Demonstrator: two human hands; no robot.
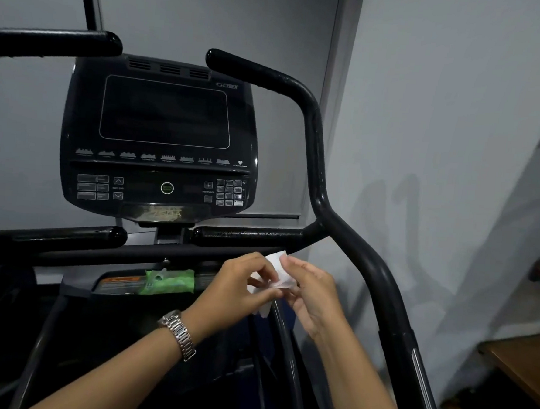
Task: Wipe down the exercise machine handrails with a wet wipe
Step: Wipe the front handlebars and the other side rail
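Thin white limp wet wipe (277, 263) below-right of black console panel (160, 137). Left hand (240, 284) and right hand (312, 290) each pinch it with curled fingertips. Likely light, floppy, clingy, tearable: grip edges, spread flat. Black tubular handrails (315, 163) flank console, not yet wiped.

wipe (277, 260) between my left hand (238, 284) and right hand (313, 297) | wipe packet (169, 282) left of my grip | console (160, 134) above, behind it | handrail (366, 260) just right
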